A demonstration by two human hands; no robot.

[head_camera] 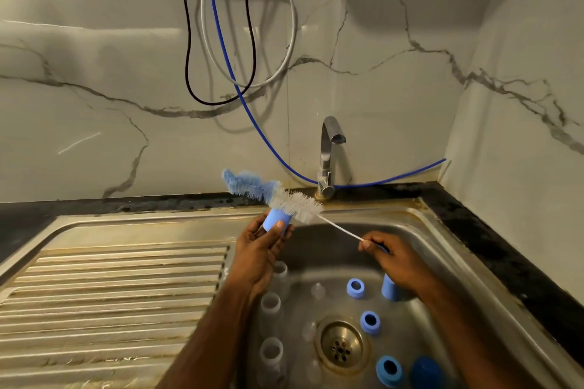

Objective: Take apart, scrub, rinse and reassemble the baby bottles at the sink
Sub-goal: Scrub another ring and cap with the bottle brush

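Two hands work above a steel sink (448, 265) in the head view. The left hand (259, 249) curls its fingers and thumb round a light blue cap (275, 222), holding it over the basin's back left edge. The right hand (392, 259) pinches the thin wire handle of a bottle brush (278, 194), whose white and blue bristles lie across the cap's upper end, pointing up and left toward the marble wall. Down in the basin, three clear bottles (271, 303) sit open-mouthed along the left side. Three blue collar rings (370, 321) are spread to the right of the brass drain (340, 346), with clear teats (317, 290) between the bottles and the rings. Another light blue cap (389, 289) stands just under the right wrist. A tap (328, 155) rises behind the basin, and a ribbed draining board (110, 294) lies at left.
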